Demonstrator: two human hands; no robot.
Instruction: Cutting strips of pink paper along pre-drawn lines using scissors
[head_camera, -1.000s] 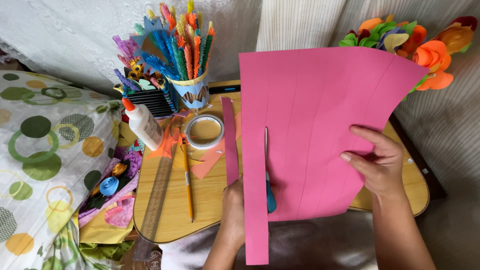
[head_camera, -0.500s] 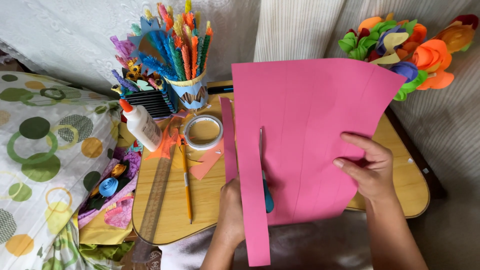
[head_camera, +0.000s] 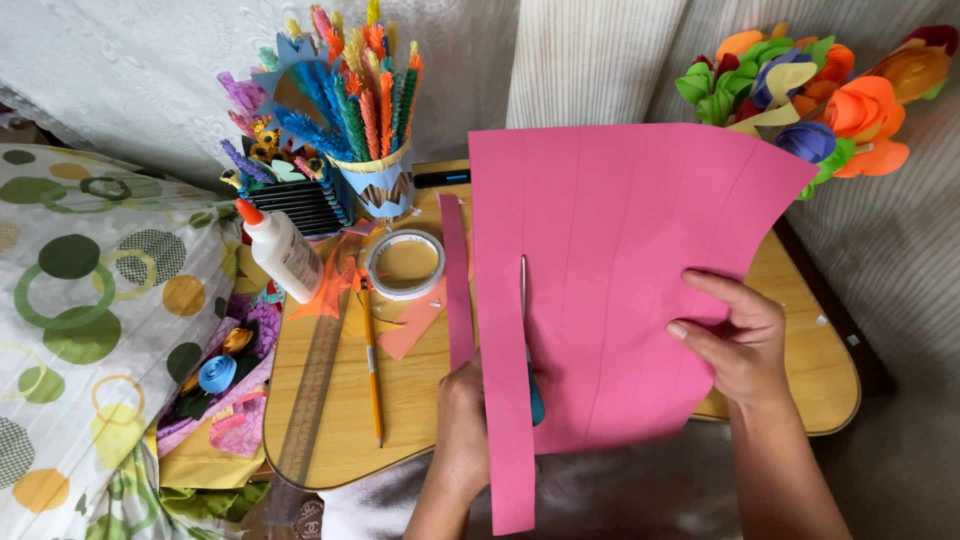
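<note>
A large pink paper sheet (head_camera: 620, 270) is held up over a small wooden table (head_camera: 420, 400). My right hand (head_camera: 735, 345) grips its right edge, thumb on top. My left hand (head_camera: 462, 420) is below the sheet's left side, shut on scissors (head_camera: 535, 395) with a blue handle. Their blade runs up a slit in the paper, and a narrow pink strip (head_camera: 508, 430) hangs partly cut at the left edge. A separate cut pink strip (head_camera: 456, 280) lies on the table beside it.
On the table are a tape roll (head_camera: 405, 263), a glue bottle (head_camera: 280, 250), a pencil (head_camera: 371, 365), a clear ruler (head_camera: 312, 395) and orange scraps. A cup of paper quills (head_camera: 370, 185) stands behind. Paper flowers (head_camera: 810, 95) sit at the upper right, a spotted cloth (head_camera: 90, 300) at the left.
The pink sheet and my right hand have shifted a little to the left and down. My left hand stays under the sheet with the scissors in the slit.
</note>
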